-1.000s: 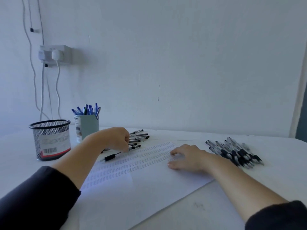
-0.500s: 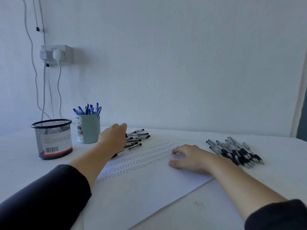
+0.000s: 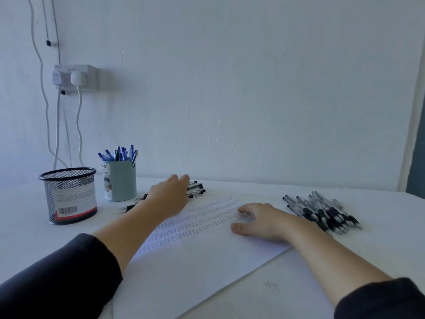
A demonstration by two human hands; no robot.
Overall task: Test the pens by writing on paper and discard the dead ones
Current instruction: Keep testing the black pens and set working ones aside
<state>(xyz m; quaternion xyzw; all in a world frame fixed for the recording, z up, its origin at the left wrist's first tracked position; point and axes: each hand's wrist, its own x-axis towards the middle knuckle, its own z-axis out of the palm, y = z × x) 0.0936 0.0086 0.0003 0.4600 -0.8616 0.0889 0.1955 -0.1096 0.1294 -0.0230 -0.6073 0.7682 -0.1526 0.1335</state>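
I'm seeing my left hand point(image 3: 170, 194) lying over the pens point(image 3: 195, 188) beyond the paper point(image 3: 195, 261), grip possibly none; my right hand point(image 3: 259, 221) is pressing flat, empty, on the paper.

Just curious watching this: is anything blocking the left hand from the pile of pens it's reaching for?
Nothing visible. The left hand already lies over the near pen pile; the teal cup stands off to its left.

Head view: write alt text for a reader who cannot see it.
A person's left hand reaches over a small pile of black pens beside a teal pen cup, while the right hand rests flat on a sheet of paper marked with test scribbles. A mesh holder stands left; more pens lie right.
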